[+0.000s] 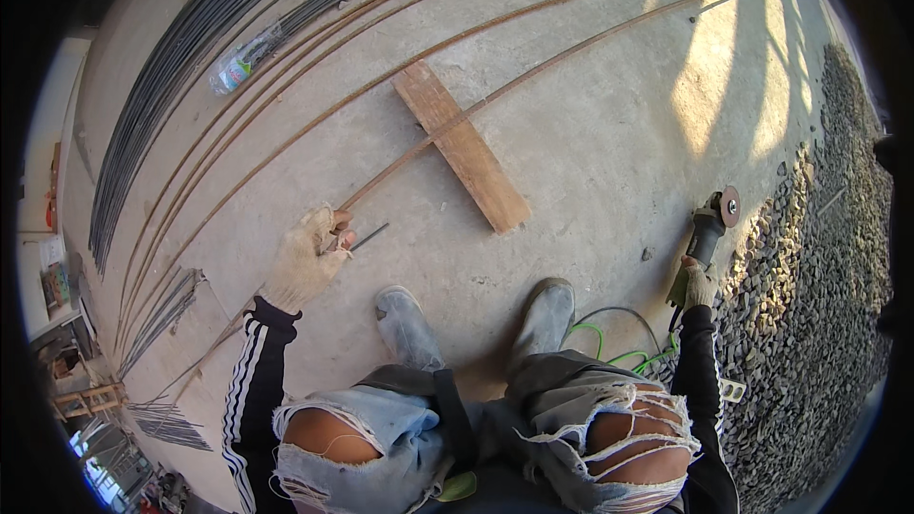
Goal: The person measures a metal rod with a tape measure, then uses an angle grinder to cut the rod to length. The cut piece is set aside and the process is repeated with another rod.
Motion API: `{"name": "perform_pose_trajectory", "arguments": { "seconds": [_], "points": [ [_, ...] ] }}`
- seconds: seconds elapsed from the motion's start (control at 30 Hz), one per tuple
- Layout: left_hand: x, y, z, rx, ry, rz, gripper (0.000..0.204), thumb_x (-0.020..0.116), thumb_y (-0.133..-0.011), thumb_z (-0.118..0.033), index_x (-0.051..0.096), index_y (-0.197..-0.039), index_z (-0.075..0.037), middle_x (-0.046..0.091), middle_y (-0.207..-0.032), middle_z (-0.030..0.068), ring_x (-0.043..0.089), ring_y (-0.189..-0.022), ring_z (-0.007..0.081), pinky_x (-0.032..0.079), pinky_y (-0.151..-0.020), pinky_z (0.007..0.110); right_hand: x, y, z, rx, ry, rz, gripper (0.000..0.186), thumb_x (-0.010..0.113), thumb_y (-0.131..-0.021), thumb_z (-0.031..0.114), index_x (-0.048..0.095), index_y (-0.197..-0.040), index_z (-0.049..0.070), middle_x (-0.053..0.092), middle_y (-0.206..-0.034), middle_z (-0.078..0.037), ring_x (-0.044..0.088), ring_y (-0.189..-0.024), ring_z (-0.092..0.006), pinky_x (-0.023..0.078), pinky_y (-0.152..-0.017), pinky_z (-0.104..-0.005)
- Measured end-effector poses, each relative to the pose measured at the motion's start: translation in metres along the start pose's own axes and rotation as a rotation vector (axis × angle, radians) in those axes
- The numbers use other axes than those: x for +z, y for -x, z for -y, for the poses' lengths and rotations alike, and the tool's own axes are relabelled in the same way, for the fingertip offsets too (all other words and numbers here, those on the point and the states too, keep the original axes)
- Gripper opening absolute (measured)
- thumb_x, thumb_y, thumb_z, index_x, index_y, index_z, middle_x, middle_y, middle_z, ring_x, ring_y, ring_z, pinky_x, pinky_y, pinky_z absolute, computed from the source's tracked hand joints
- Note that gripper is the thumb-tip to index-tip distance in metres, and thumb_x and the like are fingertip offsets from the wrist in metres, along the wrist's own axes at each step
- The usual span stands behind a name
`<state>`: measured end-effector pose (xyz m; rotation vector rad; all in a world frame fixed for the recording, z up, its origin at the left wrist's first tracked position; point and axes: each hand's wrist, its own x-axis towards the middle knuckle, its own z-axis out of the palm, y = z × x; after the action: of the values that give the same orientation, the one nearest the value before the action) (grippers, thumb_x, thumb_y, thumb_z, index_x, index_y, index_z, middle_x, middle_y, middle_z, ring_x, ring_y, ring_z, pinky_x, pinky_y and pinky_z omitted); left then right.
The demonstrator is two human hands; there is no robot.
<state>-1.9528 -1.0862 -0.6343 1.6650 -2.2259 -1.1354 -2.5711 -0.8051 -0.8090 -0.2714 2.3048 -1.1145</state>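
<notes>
The rusty rebar (446,128) lies across the wooden plank (481,174), and the left hand (307,259), in a worn glove, is curled around this bar at the lower left of the plank. A short dark rod (371,235) sticks out beside its fingers. To the right of the plank, the gloved right hand (701,286) is wrapped on the angle grinder (705,236). Gray gravel (800,333) lies farther right of the plank; at its upper left lies a plastic bottle (228,74).

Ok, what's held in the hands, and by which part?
Right hand: angle grinder, by its rear body. Left hand: rusty rod, seemingly partway along; whether the dark rod too, unclear.
</notes>
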Motion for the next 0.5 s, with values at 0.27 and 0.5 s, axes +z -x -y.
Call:
{"name": "perform_pose_trajectory", "arguments": {
  "seconds": [0.27,0.5],
  "points": [
    [0.147,-0.044,-0.111,0.162,0.641,0.616,0.048,0.071,-0.097,-0.031,0.059,-0.133,-0.001,0.072,-0.103,0.0116,0.069,-0.099,0.0162,0.054,-0.086,0.03,0.028,0.114,0.141,-0.303,0.084,0.281,0.044,0.085,-0.08,0.022,0.06,-0.11,0.003,0.065,-0.086,-0.003,0.061,-0.072,-0.0112,0.051,-0.065,-0.0287],
    [0.181,-0.082,-0.195,0.202,1.126,0.293,0.066,0.081,-0.088,-0.041,0.054,-0.129,0.002,0.064,-0.107,0.0072,0.064,-0.094,0.0161,0.055,-0.083,0.029,0.121,0.169,0.232,-0.781,0.09,0.506,0.056,0.087,-0.071,0.025,0.059,-0.113,-0.001,0.068,-0.088,-0.01,0.066,-0.078,-0.0168,0.054,-0.071,-0.0329]
  ]
}}
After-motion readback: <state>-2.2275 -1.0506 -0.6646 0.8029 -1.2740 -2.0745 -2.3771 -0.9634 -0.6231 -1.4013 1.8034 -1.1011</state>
